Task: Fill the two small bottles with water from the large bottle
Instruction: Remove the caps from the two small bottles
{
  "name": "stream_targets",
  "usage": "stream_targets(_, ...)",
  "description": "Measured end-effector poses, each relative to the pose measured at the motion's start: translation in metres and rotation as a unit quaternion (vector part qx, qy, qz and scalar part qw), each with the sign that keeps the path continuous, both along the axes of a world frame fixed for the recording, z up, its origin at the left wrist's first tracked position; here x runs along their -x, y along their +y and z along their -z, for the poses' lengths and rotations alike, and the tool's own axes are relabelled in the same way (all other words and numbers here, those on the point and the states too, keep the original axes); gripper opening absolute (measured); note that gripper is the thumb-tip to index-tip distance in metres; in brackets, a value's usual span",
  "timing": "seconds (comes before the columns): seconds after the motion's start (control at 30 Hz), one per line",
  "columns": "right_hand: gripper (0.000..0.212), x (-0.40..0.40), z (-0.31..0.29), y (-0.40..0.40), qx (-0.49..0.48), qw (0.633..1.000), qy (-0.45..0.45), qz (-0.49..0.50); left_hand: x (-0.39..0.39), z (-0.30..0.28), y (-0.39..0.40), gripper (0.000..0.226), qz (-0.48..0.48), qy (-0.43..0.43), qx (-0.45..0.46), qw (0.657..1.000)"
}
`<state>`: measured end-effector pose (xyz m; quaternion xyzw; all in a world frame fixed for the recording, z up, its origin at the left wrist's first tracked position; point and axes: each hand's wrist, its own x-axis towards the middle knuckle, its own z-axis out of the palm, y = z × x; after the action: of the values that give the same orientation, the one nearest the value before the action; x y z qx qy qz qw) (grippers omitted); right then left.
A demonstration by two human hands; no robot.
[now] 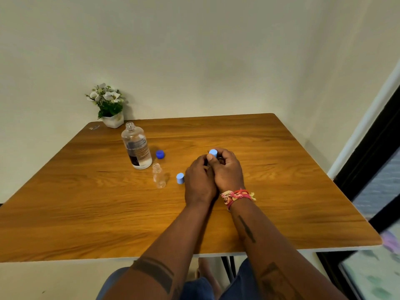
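Observation:
The large clear bottle (pixel 136 146) stands uncapped on the wooden table (pixel 86 213), partly filled with water. Its dark blue cap (pixel 160 154) lies just to its right. One small clear bottle (pixel 158 175) stands open in front of it, with a light blue cap (pixel 180 178) on the table beside it. My left hand (pixel 199 182) wraps around the second small bottle, which is almost fully hidden. My right hand (pixel 227 169) grips that bottle's light blue cap (pixel 213 153) with thumb and fingers at its top.
A small white pot of white flowers (pixel 109 106) stands at the table's far left corner, against the wall. A small clear scrap (pixel 94 127) lies to the left of the pot. A dark window frame (pixel 368 148) runs along the right side.

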<state>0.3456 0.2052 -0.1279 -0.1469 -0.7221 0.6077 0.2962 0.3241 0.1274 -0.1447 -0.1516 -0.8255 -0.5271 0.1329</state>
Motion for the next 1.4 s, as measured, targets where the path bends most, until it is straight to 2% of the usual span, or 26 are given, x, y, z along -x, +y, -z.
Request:
stream_targets(0.1,0.020,-0.0026,-0.0012,-0.0036,0.002,1.000,0.003,-0.014,-0.0015,-0.0020,-0.0004,0.019,0.004,0.006,-0.011,1.000)
stream_targets(0.2,0.039,-0.0030,-0.0028,-0.0040,0.042,0.999,0.014,0.003,-0.0025,-0.0041,-0.0006,0.018,-0.004,0.001,-0.016,1.000)
stream_targets(0.27,0.032,-0.0009,-0.0007,-0.0022,0.035,0.999,0.010,0.019,-0.0019,-0.0033,-0.0007,0.018,-0.012,0.002,-0.002,1.000)
stream_targets(0.37,0.012,0.0004,0.0008,-0.0024,0.022,1.000,-0.003,0.007,-0.0024,-0.0043,-0.0016,0.020,-0.003,-0.002,-0.008,1.000)
stream_targets(0.47,0.020,-0.0008,0.0007,-0.0032,-0.013,1.000,-0.001,-0.002,-0.0032,-0.0044,-0.0027,0.022,0.005,0.005,-0.017,1.000)
stream_targets(0.6,0.028,-0.0026,-0.0023,-0.0043,0.014,1.000,-0.008,0.002,-0.0032,-0.0037,-0.0022,0.016,0.004,-0.002,-0.017,1.000)
stream_targets(0.77,0.013,0.0001,-0.0012,-0.0018,0.004,1.000,-0.015,0.006,-0.0031,-0.0038,-0.0016,0.018,0.001,-0.003,-0.003,1.000)
stream_targets(0.87,0.025,-0.0010,-0.0012,-0.0026,-0.016,1.000,-0.010,-0.016,-0.0042,-0.0037,-0.0025,0.015,0.004,0.007,0.000,1.000)
stream_targets(0.97,0.032,-0.0049,-0.0053,-0.0051,0.014,1.000,-0.009,-0.022,-0.0052,-0.0045,-0.0019,0.013,-0.002,0.003,-0.001,1.000)
stream_targets(1.03,0.029,-0.0050,-0.0061,-0.0045,0.029,0.999,-0.016,-0.006,-0.0049,-0.0049,-0.0012,0.014,-0.015,-0.004,0.018,1.000)
stream_targets(1.17,0.011,-0.0017,-0.0033,-0.0012,0.015,1.000,-0.015,-0.005,-0.0036,-0.0036,-0.0012,0.022,-0.010,-0.008,0.016,1.000)
stream_targets(1.3,0.025,-0.0010,-0.0021,-0.0035,-0.003,1.000,-0.012,-0.022,-0.0046,-0.0037,-0.0013,0.016,-0.008,0.000,0.011,1.000)
stream_targets(1.4,0.022,0.0002,-0.0012,-0.0039,-0.001,1.000,-0.020,-0.010,-0.0044,-0.0038,-0.0011,0.016,-0.014,0.000,0.021,1.000)
